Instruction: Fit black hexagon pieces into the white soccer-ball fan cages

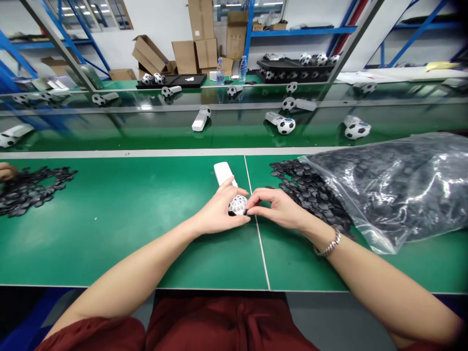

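Observation:
A white device with a soccer-ball head (238, 204) and a flat white handle (223, 171) lies on the green table, its handle pointing away from me. My left hand (223, 205) is wrapped round the ball head, thumb on the near side and fingers on the far side. At the ball's right edge, my right hand (272, 207) pinches with thumb and forefinger, touching it. A small dark piece seems to sit at those fingertips, too small to make out fully. Loose black pieces (314, 192) lie in a pile just beyond my right hand.
A clear plastic bag (405, 185) full of black pieces covers the right side. Another black pile (32, 187) lies at left, with another person's hand (6, 171) at it. Beyond a pale rail (146, 152), several soccer-ball devices (286, 126) rest on a shiny green belt.

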The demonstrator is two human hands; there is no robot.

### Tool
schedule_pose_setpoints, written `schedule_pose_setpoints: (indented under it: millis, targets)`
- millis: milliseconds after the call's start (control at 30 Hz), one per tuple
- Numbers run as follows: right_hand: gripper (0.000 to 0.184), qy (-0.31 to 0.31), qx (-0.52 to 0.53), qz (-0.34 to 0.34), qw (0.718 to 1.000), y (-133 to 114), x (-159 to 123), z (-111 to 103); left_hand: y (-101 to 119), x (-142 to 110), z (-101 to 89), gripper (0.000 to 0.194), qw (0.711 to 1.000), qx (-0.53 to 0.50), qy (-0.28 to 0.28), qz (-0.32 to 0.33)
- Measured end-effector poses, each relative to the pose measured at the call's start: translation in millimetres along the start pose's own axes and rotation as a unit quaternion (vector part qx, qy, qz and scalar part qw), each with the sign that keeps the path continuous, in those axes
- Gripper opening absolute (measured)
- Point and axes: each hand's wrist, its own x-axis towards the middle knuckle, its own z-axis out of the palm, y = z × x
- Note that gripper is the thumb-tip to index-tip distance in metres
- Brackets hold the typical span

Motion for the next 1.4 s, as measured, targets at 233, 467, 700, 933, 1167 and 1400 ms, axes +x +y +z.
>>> schedule_pose_setpoints:
  millis: [233, 467, 700, 933, 1167, 1400]
  targets:
    - [0.022, 0.005, 0.056, 0.050, 0.997, 4.9, 2.0, 4.2, -0.1, 2.0, 9.8, 0.037, 0.999, 0.002, 0.050, -0.003]
    - [0.030, 0.003, 0.059, 0.057, 0.997, 5.2, 5.2, 6.7, -1.9, 4.1, 12.5, 0.031, 0.998, 0.018, 0.055, 0.017]
    - [0.019, 0.113, -0.181, 0.087, 0.973, 21.8, 4.5, -23.9, -1.6, 2.0, 8.1, 0.042, 1.000, 0.008, 0.026, 0.005]
    - [0.010, 0.064, -0.421, 0.164, 0.890, 39.5, -0.8, -38.7, -2.7, 0.9, 7.1, 0.042, 1.000, 0.000, 0.017, 0.006]
    - [0.007, 0.051, -0.466, 0.184, 0.864, 22.8, -0.1, -33.0, -4.6, 0.8, 8.7, 0.042, 1.000, -0.004, 0.021, 0.013]
    - [0.019, 0.034, -0.546, 0.158, 0.822, 16.4, 2.5, -22.5, -5.1, 1.1, 9.0, 0.041, 0.999, -0.001, 0.030, 0.019]
